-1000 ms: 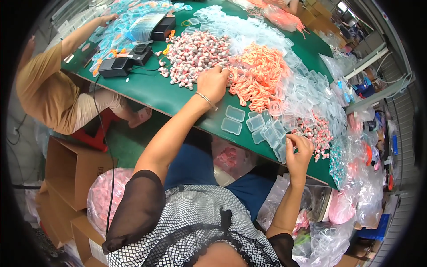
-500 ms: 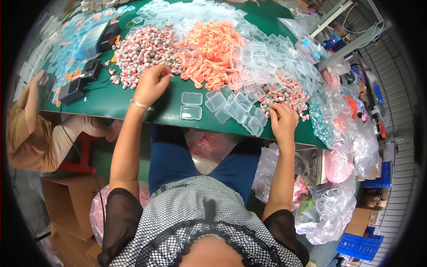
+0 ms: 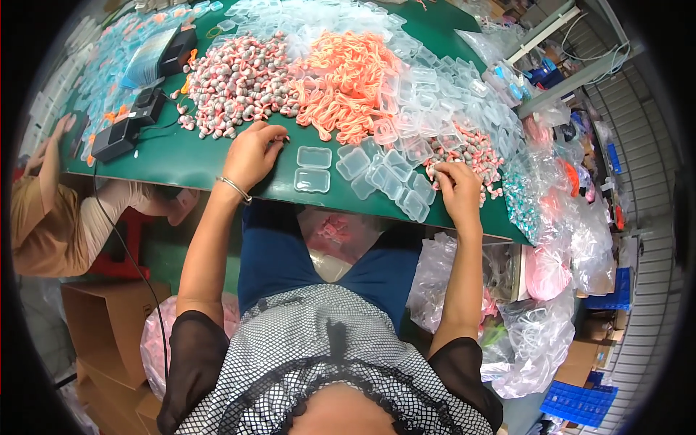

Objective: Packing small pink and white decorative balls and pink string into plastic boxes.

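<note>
My left hand (image 3: 254, 154) hovers over the green table just left of an open clear plastic box (image 3: 313, 179). Its thumb and fingers are pinched, with a tiny greyish bit at the tips, too small to name. Beyond it lies a big heap of small pink-and-grey pieces (image 3: 243, 80), rounded and bead-like. At the left edge of a smaller heap of similar pink-and-grey pieces (image 3: 475, 148), my right hand (image 3: 461, 187) has its fingers closed together. What those fingertips hold is partly hidden.
Bundles of orange cord (image 3: 351, 80) are piled mid-table. Several clear boxes (image 3: 395, 174) lie loose before me, with more heaped behind. Black devices (image 3: 116, 139) with a cable stand at left, near another person's arm (image 3: 49, 156). Plastic bags (image 3: 540, 326) hang beyond the table's right edge.
My left hand has drawn back from the big heap, nearer to me and slightly right, beside the open box. My right hand has hardly moved at the small heap.
</note>
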